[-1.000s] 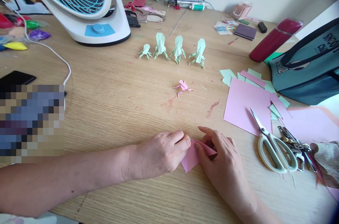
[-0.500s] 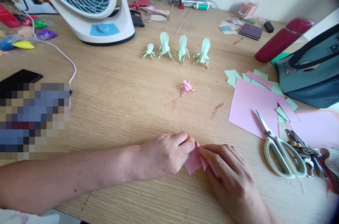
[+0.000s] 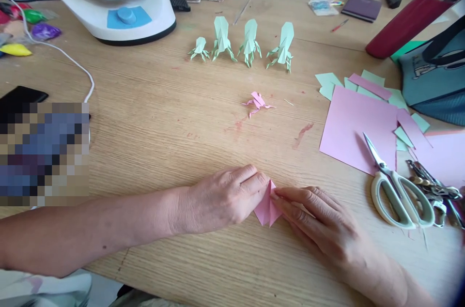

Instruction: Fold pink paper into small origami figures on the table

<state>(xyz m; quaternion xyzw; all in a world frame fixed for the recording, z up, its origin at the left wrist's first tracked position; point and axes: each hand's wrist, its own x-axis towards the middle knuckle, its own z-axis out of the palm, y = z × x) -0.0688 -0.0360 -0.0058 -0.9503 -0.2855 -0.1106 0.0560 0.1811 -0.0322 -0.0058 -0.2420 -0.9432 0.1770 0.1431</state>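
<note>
A small folded piece of pink paper is between my two hands, close to the near side of the table. My left hand pinches its upper left edge, the fingertips curled and partly hiding it. From the right, the fingers of my right hand press on its right flap, thumb and forefinger close together. A crease runs down the paper's middle, with pointed ends at the bottom. Beyond my hands lies a small pink origami frog. Several pale green origami figures stand in a row farther back.
Scissors lie at the right, partly over a pink paper sheet, beside keys and green and pink scraps. A red flask and a blue bag are behind. A white fan stands at the back left.
The view has tipped down and shifted slightly. My right fingers have moved the pink paper's right flap, which now lies flatter beside the middle crease. My left hand keeps its pinch.
</note>
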